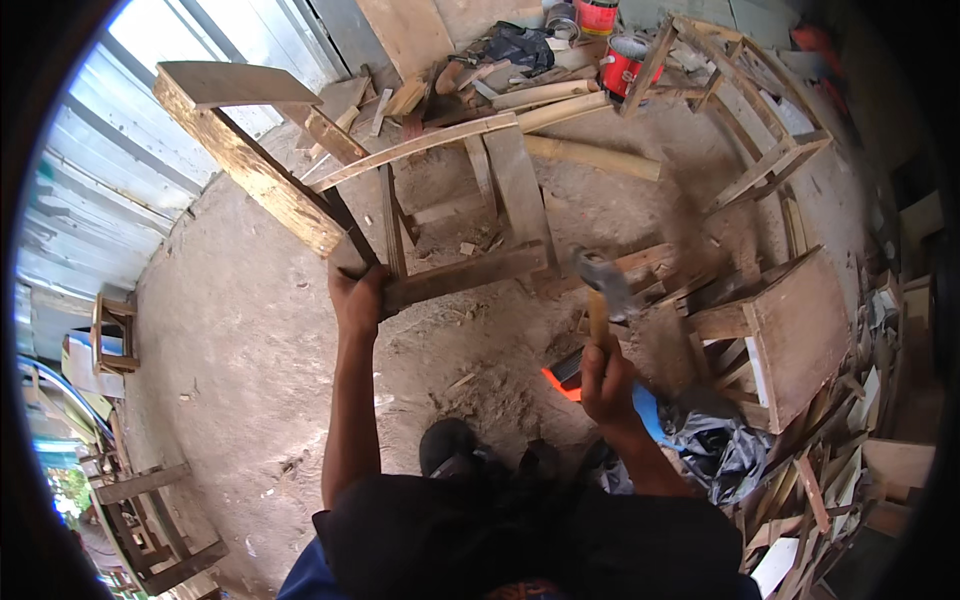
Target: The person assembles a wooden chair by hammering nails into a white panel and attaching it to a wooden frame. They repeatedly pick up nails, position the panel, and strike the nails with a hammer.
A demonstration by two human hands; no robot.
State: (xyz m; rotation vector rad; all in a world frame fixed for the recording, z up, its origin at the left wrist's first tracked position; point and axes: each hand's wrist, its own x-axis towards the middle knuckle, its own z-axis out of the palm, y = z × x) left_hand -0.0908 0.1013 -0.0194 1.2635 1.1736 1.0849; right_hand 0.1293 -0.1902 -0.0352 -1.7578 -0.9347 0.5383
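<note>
Wooden frame [465, 278], chair-like, sits btwn 10 and 12 o'clock of the view, tilted, w/ a curved slat across it and a thick raw-edged post toward 10. Can't tell if it touches the floor. L hand [358, 298], at 9 o'clock, is clamped on its near corner, where the post's lower end meets the near rail; thumb up against the wood, most fingers hidden, so grip detail unclear.

Hammer [598, 318] is at 3 o'clock, near centre, head up and blurred, wooden handle down. R hand [607, 385], at 4 o'clock, is wrapped tight round the handle, fingers curled in. Hands are well apart. Hammer head shows just beside the rail's R end; depth btwn them can't be told.

Further out: orange-edged item [562, 384] near R hand, twd 5; crumpled black plastic [725, 450] at 4; panelled wooden piece [800, 335] at 3; another open wooden frame at 2 [770, 180]; red bucket [622, 68] at 1, w/ light poles [590, 155] lying nearer. Corrugated metal wall [100, 190] at 10, small wooden stand [117, 362] at 9, slatted frame [145, 486] at 8. Dark shoe [447, 445] on dirt floor [240, 350], approx 6.
</note>
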